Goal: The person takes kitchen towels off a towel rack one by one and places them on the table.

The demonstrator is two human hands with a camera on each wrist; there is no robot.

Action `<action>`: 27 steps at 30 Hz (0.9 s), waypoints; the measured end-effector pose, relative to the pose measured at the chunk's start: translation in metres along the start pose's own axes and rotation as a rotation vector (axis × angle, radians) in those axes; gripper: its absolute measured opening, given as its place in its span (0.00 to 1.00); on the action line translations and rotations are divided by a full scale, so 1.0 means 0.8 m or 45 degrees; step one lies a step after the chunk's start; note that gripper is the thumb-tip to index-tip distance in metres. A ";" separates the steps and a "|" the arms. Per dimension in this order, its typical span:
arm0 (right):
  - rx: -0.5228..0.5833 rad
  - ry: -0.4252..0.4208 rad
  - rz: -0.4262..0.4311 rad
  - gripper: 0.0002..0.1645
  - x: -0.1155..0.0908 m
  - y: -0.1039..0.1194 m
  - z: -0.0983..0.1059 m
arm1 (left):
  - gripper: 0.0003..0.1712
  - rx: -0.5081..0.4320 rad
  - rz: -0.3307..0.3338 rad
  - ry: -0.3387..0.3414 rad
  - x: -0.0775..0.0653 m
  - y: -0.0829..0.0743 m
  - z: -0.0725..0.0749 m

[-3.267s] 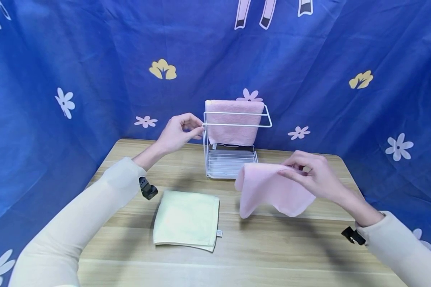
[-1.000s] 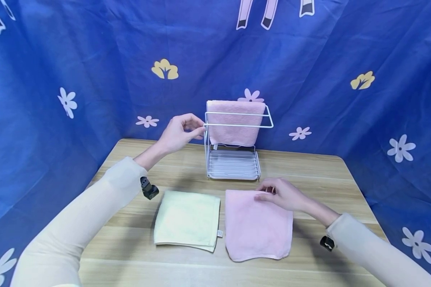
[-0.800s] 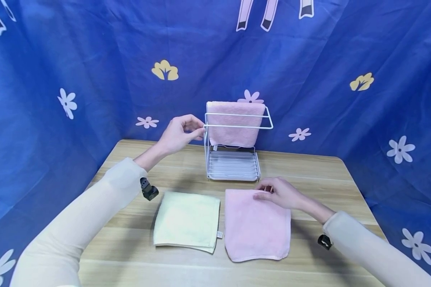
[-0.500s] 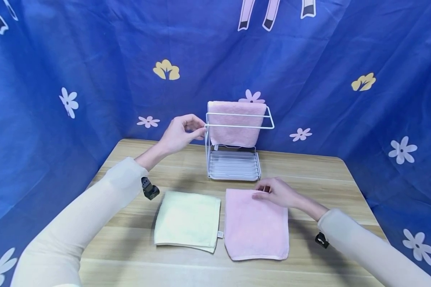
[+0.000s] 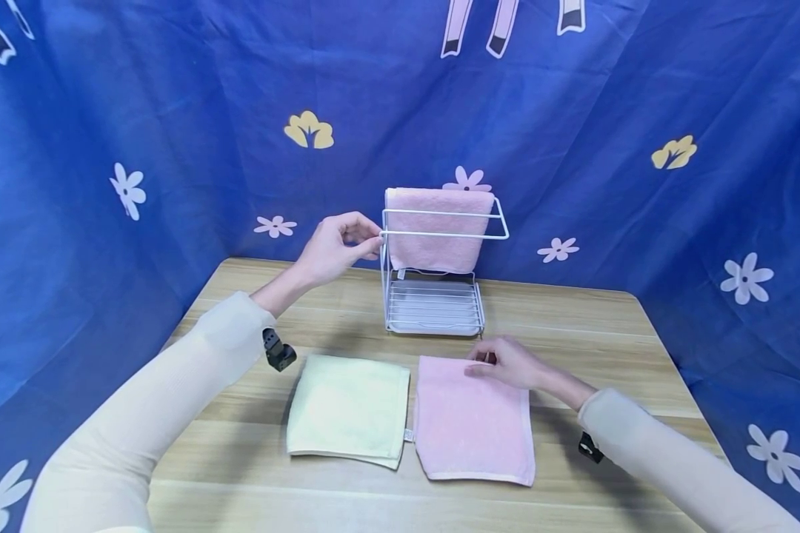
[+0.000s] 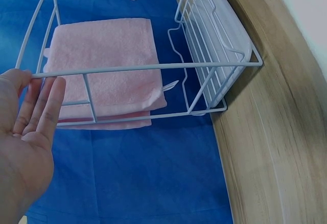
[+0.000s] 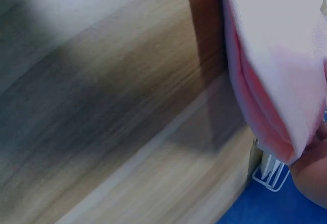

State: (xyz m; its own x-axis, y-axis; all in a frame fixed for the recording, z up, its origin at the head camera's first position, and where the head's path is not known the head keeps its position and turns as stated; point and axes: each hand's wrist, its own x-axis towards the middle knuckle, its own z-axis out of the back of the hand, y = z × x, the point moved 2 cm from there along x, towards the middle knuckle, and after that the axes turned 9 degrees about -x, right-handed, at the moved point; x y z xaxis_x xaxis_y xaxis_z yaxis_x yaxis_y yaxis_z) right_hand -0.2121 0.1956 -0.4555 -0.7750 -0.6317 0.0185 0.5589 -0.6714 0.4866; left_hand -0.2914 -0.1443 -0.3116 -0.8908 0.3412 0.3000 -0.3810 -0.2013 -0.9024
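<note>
"Cloth [image 5: 473, 437] first, the loose pink one. Where do you have it?"

"From over here, I have it on or just above the bench [image 5: 573, 318], in front of the rack [image 5: 433, 307]. It reaches leftward and toward the person from the right hand [image 5: 507, 363], which pinches its far edge, thumb on top and fingers behind. The right wrist view shows me folded layers with one side raised; I can't tell whether the near edge touches the wood."

"Why hold it there, do you reckon?"

"My guess: a grip on one edge lets the rest drop flat, layers together. Just to its left, I see the green cloth [image 5: 347, 407] lying folded square, with a small tag [image 5: 409, 435] right by the pink edge."

"And the other hand?"

"I see the left hand [image 5: 336, 248] pinching the rack's upper corner, thumb and fingers either side of the wire. Probably to steady it, since I judge it light. A pink towel [image 5: 433, 255] hangs at its back, and behind everything I see blue patterned fabric [image 5: 387, 111]."
</note>
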 end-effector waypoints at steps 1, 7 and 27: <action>-0.003 0.004 0.006 0.06 0.000 -0.001 -0.001 | 0.10 0.000 -0.001 0.001 0.000 0.000 0.000; -0.013 0.037 -0.012 0.07 0.002 -0.001 -0.007 | 0.11 -0.003 0.001 0.001 0.001 0.001 0.000; -0.046 0.035 -0.033 0.11 0.003 -0.001 -0.009 | 0.12 -0.004 0.004 0.000 0.000 -0.001 0.000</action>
State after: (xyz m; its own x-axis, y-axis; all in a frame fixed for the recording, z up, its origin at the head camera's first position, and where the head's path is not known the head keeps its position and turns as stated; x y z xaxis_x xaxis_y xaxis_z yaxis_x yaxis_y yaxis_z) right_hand -0.2124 0.1916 -0.4625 -0.7814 -0.6237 -0.0177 0.5492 -0.7009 0.4551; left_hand -0.2910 -0.1443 -0.3106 -0.8919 0.3405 0.2976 -0.3778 -0.1996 -0.9041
